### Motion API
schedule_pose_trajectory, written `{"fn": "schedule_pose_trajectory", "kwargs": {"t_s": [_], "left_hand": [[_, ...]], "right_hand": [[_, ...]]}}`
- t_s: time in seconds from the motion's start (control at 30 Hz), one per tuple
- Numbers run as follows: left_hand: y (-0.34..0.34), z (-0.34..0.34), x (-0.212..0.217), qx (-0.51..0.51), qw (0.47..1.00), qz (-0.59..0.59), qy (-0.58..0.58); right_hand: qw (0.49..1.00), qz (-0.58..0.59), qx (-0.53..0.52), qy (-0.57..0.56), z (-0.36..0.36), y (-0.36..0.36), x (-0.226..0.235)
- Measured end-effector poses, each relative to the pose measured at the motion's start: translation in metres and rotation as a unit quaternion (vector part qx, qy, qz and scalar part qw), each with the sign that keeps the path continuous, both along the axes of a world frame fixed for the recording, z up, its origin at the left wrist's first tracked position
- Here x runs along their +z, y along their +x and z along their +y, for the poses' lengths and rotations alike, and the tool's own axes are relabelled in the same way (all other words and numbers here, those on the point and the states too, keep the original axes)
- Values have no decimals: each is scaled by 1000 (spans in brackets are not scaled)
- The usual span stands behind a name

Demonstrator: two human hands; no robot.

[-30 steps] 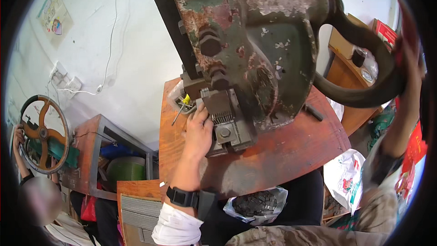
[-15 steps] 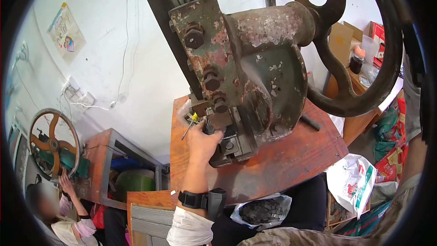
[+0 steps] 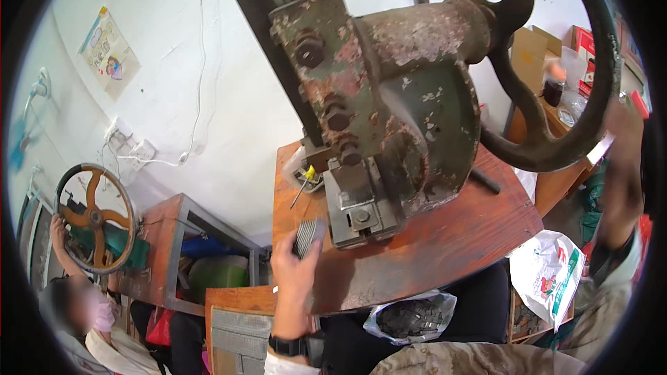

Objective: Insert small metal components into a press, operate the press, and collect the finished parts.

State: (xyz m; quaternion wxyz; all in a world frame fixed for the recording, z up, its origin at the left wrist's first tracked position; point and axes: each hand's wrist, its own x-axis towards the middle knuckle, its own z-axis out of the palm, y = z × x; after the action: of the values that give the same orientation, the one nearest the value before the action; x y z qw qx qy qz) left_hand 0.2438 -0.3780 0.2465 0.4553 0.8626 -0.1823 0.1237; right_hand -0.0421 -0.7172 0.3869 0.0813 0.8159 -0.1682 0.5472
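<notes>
My left hand (image 3: 294, 269) is closed round a stack of thin grey metal strips (image 3: 306, 237), just left of the hand press's (image 3: 316, 69) base and above the wooden table. The metal die (image 3: 356, 217) sits under the ram with no fingers in it. At the far right my right hand (image 3: 623, 135) is raised beside the rim of the large iron handwheel (image 3: 611, 76). Motion smears its fingers, so I cannot tell whether they grip the rim. A yellow-handled screwdriver (image 3: 308, 176) leans on a small clear container behind my left hand.
The press stands on a reddish wooden table (image 3: 445, 246). A clear bag of dark metal pieces (image 3: 413, 318) lies at my lap. A white plastic bag (image 3: 547, 274) hangs over a wooden box at right. On the left, a co-worker's hand (image 3: 58, 230) is at another handwheel (image 3: 95, 217).
My left hand has drawn back toward me from the die with the strips. My right arm has swung up beside the handwheel. The co-worker's hand has moved to their wheel's left rim.
</notes>
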Motion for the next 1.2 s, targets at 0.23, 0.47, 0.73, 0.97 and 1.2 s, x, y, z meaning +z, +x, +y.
{"fn": "schedule_pose_trajectory", "kwargs": {"t_s": [0.23, 0.47, 0.73, 0.97, 1.2], "left_hand": [[-51, 35, -61, -81, 976, -92, 179], [-65, 8, -46, -2, 944, -122, 308], [-81, 26, -41, -163, 704, 430, -542], [-114, 33, -48, -106, 618, 519, -580], [-138, 48, -92, -192, 585, 573, -540]], "right_hand": [[916, 197, 308, 165, 35, 47, -166], [908, 164, 323, 209, 44, 74, -196], [925, 162, 277, 203, 49, 79, -204], [928, 162, 279, 187, 51, 80, -203], [937, 175, 257, 160, 47, 78, -206]]}}
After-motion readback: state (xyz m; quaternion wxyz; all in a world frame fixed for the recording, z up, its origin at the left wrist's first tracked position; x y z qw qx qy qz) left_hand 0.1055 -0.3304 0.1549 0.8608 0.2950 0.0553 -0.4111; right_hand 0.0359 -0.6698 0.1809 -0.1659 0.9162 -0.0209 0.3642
